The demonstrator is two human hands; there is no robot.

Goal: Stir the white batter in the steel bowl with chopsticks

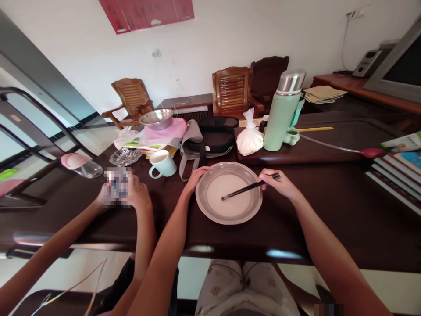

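A wide metal bowl (pixel 226 219) stands near the table's front edge, with a milky white liquid (pixel 219 186) in it. At its left rim my left hand (pixel 197 177) grips the edge, fingers over the top. My right hand (pixel 278 182) is closed around a pair of dark chopsticks (pixel 241 190) at the bowl's right side. They slant down to the left, and their tips reach the liquid. Left of the bowl stands a pale mug (pixel 163 164). Behind it are a tied plastic bag of white powder (pixel 250 139) and a green thermos (pixel 281 120).
On my left, another person's hands (pixel 136 191) hold a blurred object. A glass ashtray (pixel 125 156), a pink-capped clear bottle (pixel 82 166) and a second metal bowl (pixel 157 118) lie beyond. A black-grey bag (pixel 210 140) sits behind my bowl; books (pixel 397 175) are stacked at right.
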